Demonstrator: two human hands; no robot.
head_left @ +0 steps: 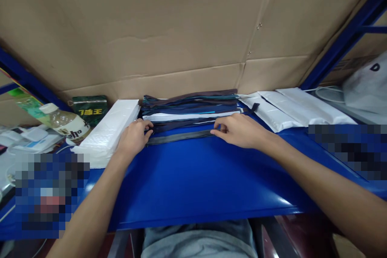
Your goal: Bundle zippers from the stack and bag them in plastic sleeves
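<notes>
Flat fabric strips that look like zippers (190, 102) lie side by side in a neat row at the back of the table, in brown, dark green, navy and white. In front of them, slightly apart, lies a single grey zipper (181, 137). My left hand (136, 134) is at the left ends of the front strips, fingers curled and thumb close to the index finger; what is between them is hidden. My right hand (237, 129) has thumb and index finger pinched at the grey zipper's right end, its other fingers bent over the dark strips.
A stack of white padded envelopes (110, 129) lies left of the strips, beside a drink bottle (68, 123) and a dark green pouch (90, 109). White packages (290, 109) lie on the right. A cardboard wall (181, 28) stands behind the blue table (193, 181).
</notes>
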